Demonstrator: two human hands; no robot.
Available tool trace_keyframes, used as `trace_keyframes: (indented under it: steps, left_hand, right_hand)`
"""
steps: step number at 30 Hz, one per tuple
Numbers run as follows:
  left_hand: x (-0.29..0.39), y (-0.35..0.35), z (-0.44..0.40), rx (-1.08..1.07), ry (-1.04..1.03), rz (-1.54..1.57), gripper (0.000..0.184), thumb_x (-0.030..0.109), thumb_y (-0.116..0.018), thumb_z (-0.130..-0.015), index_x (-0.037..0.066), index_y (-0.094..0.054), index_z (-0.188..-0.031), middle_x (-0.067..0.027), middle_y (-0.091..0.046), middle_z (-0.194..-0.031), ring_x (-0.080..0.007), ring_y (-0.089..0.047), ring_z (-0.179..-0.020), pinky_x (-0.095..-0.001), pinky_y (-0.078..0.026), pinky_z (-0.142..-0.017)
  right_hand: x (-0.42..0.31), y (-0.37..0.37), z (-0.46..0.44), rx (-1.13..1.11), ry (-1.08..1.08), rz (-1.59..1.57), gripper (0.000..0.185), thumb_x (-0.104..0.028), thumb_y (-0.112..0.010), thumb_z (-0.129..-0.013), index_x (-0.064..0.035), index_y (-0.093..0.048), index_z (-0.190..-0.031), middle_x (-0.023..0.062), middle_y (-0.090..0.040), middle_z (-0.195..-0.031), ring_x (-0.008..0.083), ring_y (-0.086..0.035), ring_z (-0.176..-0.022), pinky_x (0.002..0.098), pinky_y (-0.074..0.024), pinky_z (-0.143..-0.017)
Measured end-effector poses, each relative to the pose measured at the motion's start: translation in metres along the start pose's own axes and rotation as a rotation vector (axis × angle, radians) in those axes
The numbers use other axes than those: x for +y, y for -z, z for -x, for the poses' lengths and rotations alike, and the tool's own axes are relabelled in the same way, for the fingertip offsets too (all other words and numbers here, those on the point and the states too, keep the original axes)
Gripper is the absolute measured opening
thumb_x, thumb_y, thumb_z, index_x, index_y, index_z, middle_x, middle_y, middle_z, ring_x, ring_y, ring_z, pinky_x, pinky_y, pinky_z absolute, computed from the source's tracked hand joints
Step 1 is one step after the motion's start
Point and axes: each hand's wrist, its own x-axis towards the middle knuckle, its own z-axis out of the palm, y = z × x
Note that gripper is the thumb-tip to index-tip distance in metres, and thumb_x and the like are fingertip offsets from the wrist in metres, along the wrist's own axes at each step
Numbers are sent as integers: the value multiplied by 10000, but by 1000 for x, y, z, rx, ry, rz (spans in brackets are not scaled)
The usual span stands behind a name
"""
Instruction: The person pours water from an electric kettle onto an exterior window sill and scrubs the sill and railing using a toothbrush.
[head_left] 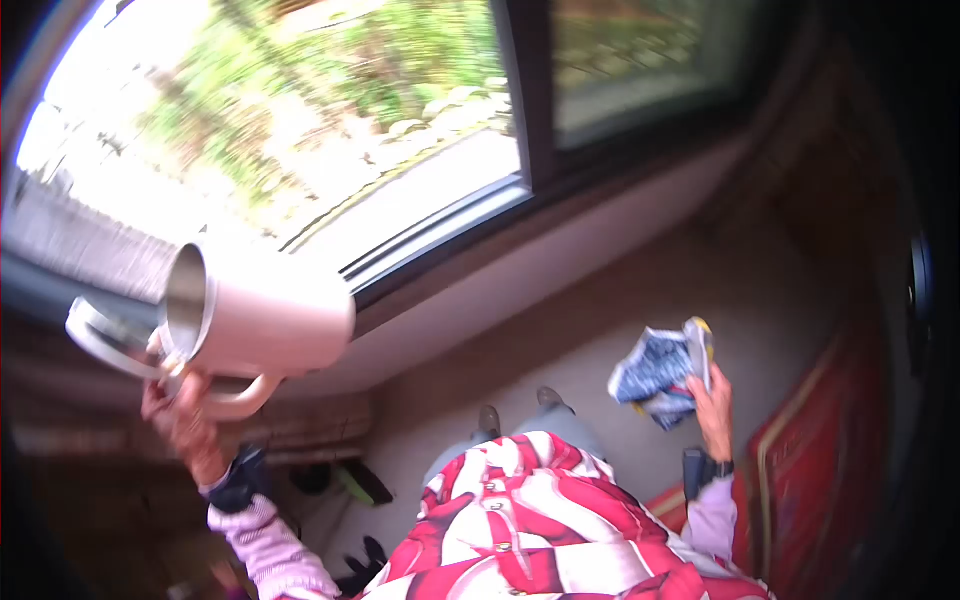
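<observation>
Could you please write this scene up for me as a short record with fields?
Left hand: the left hand holds the pink jug near its handle
Jug: tipped on its side, mouth toward the picture's left, lid open
Right hand: the right hand grasps a crumpled cloth
Cloth: blue and white, with some yellow, held in the air
Clothing: red and white patterned garment
Surroundings: window frame behind the jug, red panel at the picture's right
Unclear: contents of the jug

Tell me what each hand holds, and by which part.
The left hand holds the kettle at the rim end of its handle, near the open lid; the right hand grips a bunched cloth at one side.
</observation>
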Motion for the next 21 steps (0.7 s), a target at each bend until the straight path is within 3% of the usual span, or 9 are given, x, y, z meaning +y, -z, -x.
trace_keyframes:
  steps: [2,4,7,9,10,11,13,16,21]
  left_hand:
    - [-12,0,-5,-126,-50,90,487,-21,-640,-685,-17,-477,-1144,-84,-572,-961,-180,-588,-809,-283,-518,-684]
    - [-51,17,-24,-110,-56,55,503,-1,-636,-696,-26,-457,-1166,-121,-545,-1022,-214,-586,-827,-305,-522,-710]
    - [-63,8,-26,-136,-46,32,551,71,-620,-733,-6,-448,-1250,-101,-549,-1057,-180,-543,-916,-293,-471,-772]
    - [-93,14,-38,-107,-29,-20,523,118,-606,-737,-5,-474,-1228,-88,-557,-1029,-134,-515,-791,-245,-409,-697]
    - [-93,1,-28,-74,-159,-110,499,122,-607,-741,2,-487,-1210,-86,-569,-1010,-136,-520,-773,-247,-410,-701]
    - [-137,32,-57,-136,-100,-84,474,104,-603,-745,-13,-493,-1190,-110,-567,-1051,-146,-534,-783,-261,-433,-704]
    - [-95,-20,-28,-88,-665,-375,365,256,-678,-768,-84,-602,-877,-106,-620,-621,-184,-579,-509,-279,-493,-422]
    - [-74,-63,-7,-79,-360,-63,434,323,-745,-696,-67,-607,-829,-97,-621,-625,-163,-560,-473,-265,-489,-438]
    - [-84,-78,-7,-44,-469,-94,428,307,-739,-707,-78,-602,-831,-107,-620,-627,-165,-565,-486,-261,-482,-432]
  right_hand:
    - [20,-12,12,82,-33,-38,267,-243,-609,-779,3,-530,-848,72,-526,-669,143,-470,-616,315,-409,-579]
    - [46,-24,23,134,-64,-31,279,-265,-615,-778,-6,-533,-841,71,-521,-660,140,-467,-599,313,-406,-557]
    - [60,-37,34,185,-151,16,295,-277,-622,-772,-5,-536,-847,90,-532,-646,166,-493,-580,327,-413,-550]
    - [74,-51,32,234,-157,-26,328,-273,-620,-776,0,-552,-944,119,-576,-714,176,-547,-635,321,-442,-597]
    - [84,-59,30,258,-159,-51,336,-270,-620,-776,-2,-552,-967,128,-585,-733,187,-560,-657,324,-449,-619]
    - [94,-65,29,272,-163,-81,345,-266,-621,-776,-4,-551,-989,136,-594,-753,198,-574,-679,327,-456,-640]
    - [117,-77,30,276,-229,-91,352,-263,-619,-776,-5,-546,-1003,157,-597,-777,229,-586,-712,338,-458,-666]
    - [137,-92,44,334,-312,-51,311,-257,-608,-779,8,-535,-925,166,-564,-742,254,-556,-677,355,-441,-646]
    - [177,-119,68,472,-517,-180,290,-243,-614,-780,6,-544,-909,136,-556,-725,231,-538,-668,347,-429,-631]
